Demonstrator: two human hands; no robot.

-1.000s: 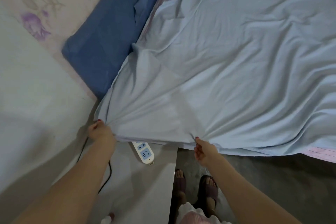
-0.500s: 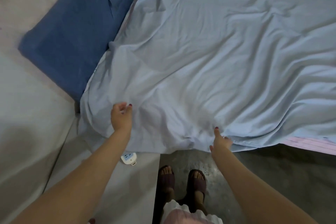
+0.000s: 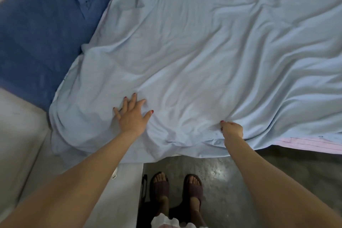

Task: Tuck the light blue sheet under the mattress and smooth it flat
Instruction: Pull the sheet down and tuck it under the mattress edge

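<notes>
Two hands are working the light blue sheet (image 3: pixel 212 57), which is lying rumpled across the bed and hanging over its near edge. The left hand (image 3: pixel 132 116) is pressing flat on the sheet with its fingers (image 3: pixel 133 99) spread wide, palm down, near the bed's near corner. The right hand (image 3: pixel 231 129) is curling closed and pinching a gathered fold of the sheet right at the edge; creases are fanning out from that grip toward the far side. Beyond the left hand, a dark blue pillow (image 3: pixel 42 39) is lying just beside the sheet's border. Past the right hand, a strip of pink striped mattress (image 3: pixel 312 144) is showing under the sheet's hem. Below both forearms, two feet in dark slippers (image 3: pixel 192 189) are standing on the grey floor (image 3: pixel 277 176).
</notes>
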